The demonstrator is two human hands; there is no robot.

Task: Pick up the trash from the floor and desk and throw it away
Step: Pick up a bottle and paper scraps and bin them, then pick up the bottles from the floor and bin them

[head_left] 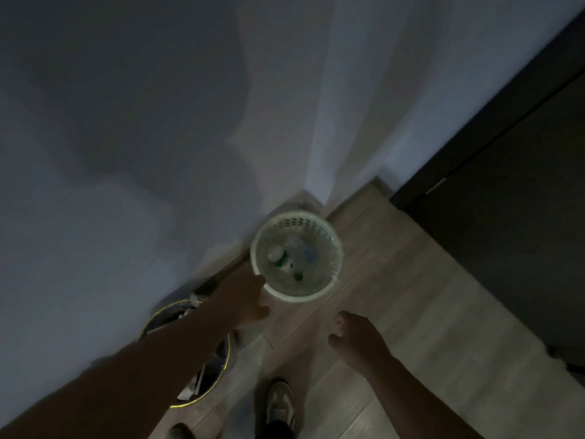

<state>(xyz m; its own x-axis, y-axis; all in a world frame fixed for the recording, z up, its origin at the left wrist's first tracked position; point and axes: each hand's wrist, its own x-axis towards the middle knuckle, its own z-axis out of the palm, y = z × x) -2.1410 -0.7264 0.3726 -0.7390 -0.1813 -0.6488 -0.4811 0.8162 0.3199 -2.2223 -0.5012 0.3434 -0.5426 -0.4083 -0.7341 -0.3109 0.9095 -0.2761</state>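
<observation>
The basket (340,258), pale and perforated, is sitting on the wooden floor (402,299) in the corner where the two walls are meeting, just past the middle of the view toward five o'clock. The trash (281,257) is lying inside it: a few bottles and caps (the dim light is blurring the finer detail).

The left hand (247,298) is reaching in from seven o'clock, its fingers loosely spread and holding nothing, the tips right at the basket's rim at eight o'clock; whether they are touching it I cannot tell. The right hand (359,339) is hovering over the floor at five o'clock of the basket, apart from it, fingers loosely curled around nothing.

A second bin (223,372), yellow-rimmed and dark-lined, is standing under the left forearm with scraps in it. A shoe (280,403) is showing at six o'clock, a dark door (506,223) at three.
</observation>
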